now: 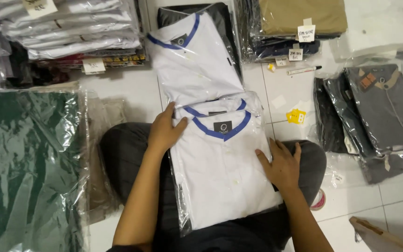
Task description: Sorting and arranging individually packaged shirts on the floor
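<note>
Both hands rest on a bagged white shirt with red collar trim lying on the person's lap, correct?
Not quite: the head view shows the collar trim is blue, not red. Both the left hand and right hand do rest on the bagged white shirt on the lap.

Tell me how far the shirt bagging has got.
Done: bagged stacks and grey bagged shirts lie around. In hand: the left hand and right hand press flat on a white shirt already inside its clear bag, on the lap. Left: another white shirt ahead looks unbagged, though that is hard to tell.
</note>
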